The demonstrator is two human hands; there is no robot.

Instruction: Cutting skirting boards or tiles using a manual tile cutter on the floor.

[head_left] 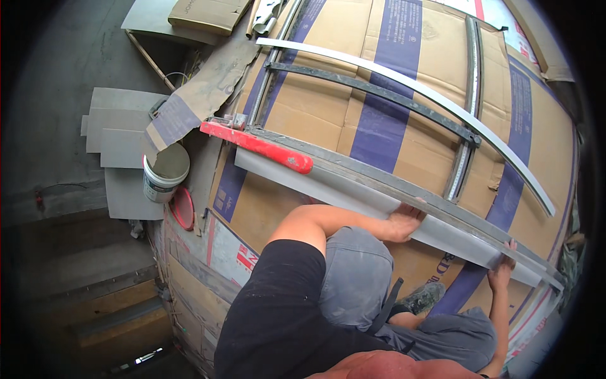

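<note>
From my end, I have the left hand [405,222] and right hand [503,265] touching the pale strip [453,241] alongside the long metal rail [379,180]; I can't tell how closed either grip is. Beneath, the cardboard [309,108] carries purple printed bands; the left-side bucket [158,183] bears unreadable print.

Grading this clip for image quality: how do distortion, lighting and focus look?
Head view: the white strip bows, probably lens distortion; corners fall to black. Head view: cardboard bright, lower left dim; left hand and right hand fairly clear.
</note>
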